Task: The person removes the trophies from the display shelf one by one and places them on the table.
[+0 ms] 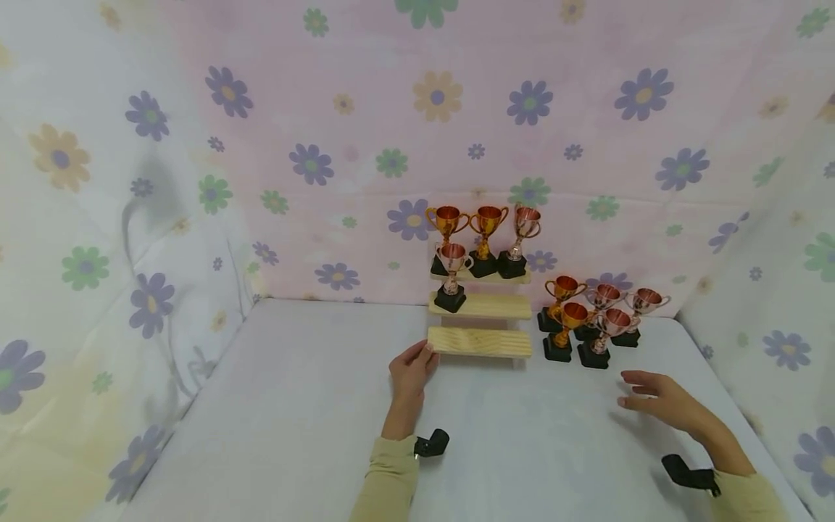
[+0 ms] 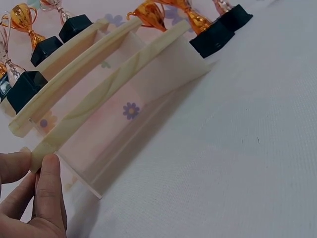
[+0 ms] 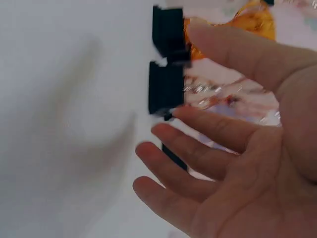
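Observation:
My left hand (image 1: 412,370) pinches the left end of the lowest wooden step (image 1: 479,341) of a three-tier display stand, thumb and fingers on either side of the board in the left wrist view. On the top tier stand two gold trophy cups (image 1: 488,221) and a rose-coloured trophy cup (image 1: 525,225). Another rose trophy cup (image 1: 453,262) stands at the left of the middle step (image 1: 499,306). My right hand (image 1: 665,400) hovers above the table with fingers spread, holding nothing, in front of a cluster of gold trophy cups (image 1: 574,317) and rose trophy cups (image 1: 613,324).
The clustered trophies stand on black bases (image 1: 593,355) just right of the stand, close together on the white tabletop (image 1: 313,406). A flower-print cloth (image 1: 365,94) rises behind the table and along both sides.

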Demonstrator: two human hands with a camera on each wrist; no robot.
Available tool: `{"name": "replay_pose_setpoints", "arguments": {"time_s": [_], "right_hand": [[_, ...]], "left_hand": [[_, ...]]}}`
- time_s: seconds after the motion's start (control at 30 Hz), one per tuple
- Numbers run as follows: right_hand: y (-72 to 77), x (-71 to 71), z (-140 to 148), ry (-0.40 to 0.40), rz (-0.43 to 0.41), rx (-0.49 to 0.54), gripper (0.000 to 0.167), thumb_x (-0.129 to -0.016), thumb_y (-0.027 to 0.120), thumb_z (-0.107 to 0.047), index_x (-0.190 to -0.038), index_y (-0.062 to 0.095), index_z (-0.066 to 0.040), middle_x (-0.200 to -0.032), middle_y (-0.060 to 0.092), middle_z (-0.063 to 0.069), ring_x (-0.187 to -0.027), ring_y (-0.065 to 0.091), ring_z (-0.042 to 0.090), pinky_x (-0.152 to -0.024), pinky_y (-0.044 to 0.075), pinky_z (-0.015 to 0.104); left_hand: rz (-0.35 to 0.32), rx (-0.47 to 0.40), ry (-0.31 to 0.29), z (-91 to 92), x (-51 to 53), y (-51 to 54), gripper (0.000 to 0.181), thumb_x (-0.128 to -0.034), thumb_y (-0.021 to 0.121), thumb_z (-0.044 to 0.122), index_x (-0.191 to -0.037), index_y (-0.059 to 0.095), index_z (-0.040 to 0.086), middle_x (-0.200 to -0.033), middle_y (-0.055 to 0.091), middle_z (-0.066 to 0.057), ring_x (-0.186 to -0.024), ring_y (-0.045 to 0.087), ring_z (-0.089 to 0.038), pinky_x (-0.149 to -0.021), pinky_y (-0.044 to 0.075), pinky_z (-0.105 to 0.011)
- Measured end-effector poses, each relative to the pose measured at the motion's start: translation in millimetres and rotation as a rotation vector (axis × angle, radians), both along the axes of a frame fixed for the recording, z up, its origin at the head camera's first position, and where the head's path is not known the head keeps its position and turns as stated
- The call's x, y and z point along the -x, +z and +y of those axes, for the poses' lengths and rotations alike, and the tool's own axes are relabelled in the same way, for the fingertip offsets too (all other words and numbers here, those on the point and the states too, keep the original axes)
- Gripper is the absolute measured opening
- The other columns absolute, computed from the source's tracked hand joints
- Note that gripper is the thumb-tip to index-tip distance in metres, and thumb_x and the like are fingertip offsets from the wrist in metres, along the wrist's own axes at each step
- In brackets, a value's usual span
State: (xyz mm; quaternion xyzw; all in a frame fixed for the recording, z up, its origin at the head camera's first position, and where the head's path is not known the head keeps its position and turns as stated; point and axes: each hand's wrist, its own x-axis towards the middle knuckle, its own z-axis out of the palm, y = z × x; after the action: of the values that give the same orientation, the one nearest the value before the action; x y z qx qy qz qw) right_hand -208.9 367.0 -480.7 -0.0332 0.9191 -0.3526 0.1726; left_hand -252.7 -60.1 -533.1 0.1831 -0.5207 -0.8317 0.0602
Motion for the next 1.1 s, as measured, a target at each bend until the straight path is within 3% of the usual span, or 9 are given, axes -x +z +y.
{"name": "replay_pose_setpoints", "arguments": {"time_s": [0.07, 0.2, 0.33, 0.47, 0.63, 0.8, 1.1], "right_hand": [[10.5, -12.9, -6.9, 0.037, -0.015, -0.014, 0.068, -0.098, 0.069, -0.031, -0.143, 0.044, 0.014, -0.144, 0.047, 0.037, -0.127, 0.048, 0.056, -0.098, 0.049, 0.068], [24.6, -33.1, -33.2, 0.09, 0.075, 0.004, 0.059, -0.096, 0.072, -0.024, -0.138, 0.052, 0.012, -0.139, 0.054, 0.034, -0.123, 0.055, 0.052, -0.101, 0.046, 0.07], [29.0, -32.2, -70.8, 0.162, 0.197, 0.067, 0.049, -0.095, 0.073, -0.019, -0.134, 0.058, 0.007, -0.135, 0.06, 0.028, -0.121, 0.058, 0.047, -0.101, 0.05, 0.063], [28.7, -13.5, -111.9, 0.234, 0.363, 0.164, 0.043, -0.095, 0.073, -0.015, -0.133, 0.06, 0.001, -0.133, 0.063, 0.021, -0.12, 0.061, 0.041, -0.1, 0.054, 0.054], [33.4, 20.2, -155.9, 0.236, 0.509, 0.304, 0.045, -0.097, 0.071, -0.01, -0.138, 0.056, 0.001, -0.132, 0.062, 0.02, -0.118, 0.062, 0.038, -0.1, 0.054, 0.053], [46.3, 54.7, -197.5, 0.16, 0.582, 0.435, 0.047, -0.098, 0.068, -0.006, -0.142, 0.053, 0.0, -0.136, 0.059, 0.021, -0.119, 0.06, 0.042, -0.103, 0.053, 0.054], [76.5, 103.0, -255.0, 0.061, 0.631, 0.472, 0.063, -0.094, 0.073, -0.008, -0.147, 0.044, 0.005, -0.145, 0.05, 0.024, -0.119, 0.056, 0.045, -0.104, 0.051, 0.058]], "left_hand": [[0.001, 0.002, 0.003, 0.2, -0.8, -0.3, 0.029, -0.0963, 0.065, -0.005, -0.123, 0.063, -0.016, -0.104, 0.066, -0.016, -0.082, 0.069, -0.012, -0.085, 0.062, -0.029], [-0.009, 0.004, 0.006, -0.5, -0.5, -1.9, 0.029, -0.0964, 0.065, -0.004, -0.123, 0.063, -0.016, -0.104, 0.066, -0.017, -0.082, 0.069, -0.012, -0.085, 0.062, -0.029], [-0.012, 0.003, 0.008, -2.1, 2.8, -5.5, 0.03, -0.0964, 0.066, -0.003, -0.123, 0.063, -0.015, -0.105, 0.066, -0.017, -0.082, 0.069, -0.012, -0.081, 0.063, -0.025], [-0.02, 0.002, 0.005, -3.4, 3.3, -4.7, 0.029, -0.0963, 0.066, -0.003, -0.123, 0.064, -0.015, -0.107, 0.066, -0.019, -0.083, 0.069, -0.013, -0.081, 0.062, -0.025], [-0.026, 0.0, -0.012, -2.0, 3.7, -5.4, 0.029, -0.0969, 0.066, -0.001, -0.123, 0.064, -0.013, -0.107, 0.066, -0.017, -0.085, 0.069, -0.013, -0.084, 0.062, -0.026], [-0.019, -0.014, -0.021, -2.7, 4.2, -7.7, 0.03, -0.0967, 0.067, -0.001, -0.123, 0.064, -0.013, -0.103, 0.065, -0.015, -0.083, 0.069, -0.013, -0.083, 0.062, -0.025], [-0.016, -0.005, -0.021, -2.5, 3.1, -6.0, 0.028, -0.0967, 0.067, 0.0, -0.122, 0.065, -0.012, -0.101, 0.066, -0.014, -0.081, 0.069, -0.012, -0.081, 0.062, -0.024]]}}
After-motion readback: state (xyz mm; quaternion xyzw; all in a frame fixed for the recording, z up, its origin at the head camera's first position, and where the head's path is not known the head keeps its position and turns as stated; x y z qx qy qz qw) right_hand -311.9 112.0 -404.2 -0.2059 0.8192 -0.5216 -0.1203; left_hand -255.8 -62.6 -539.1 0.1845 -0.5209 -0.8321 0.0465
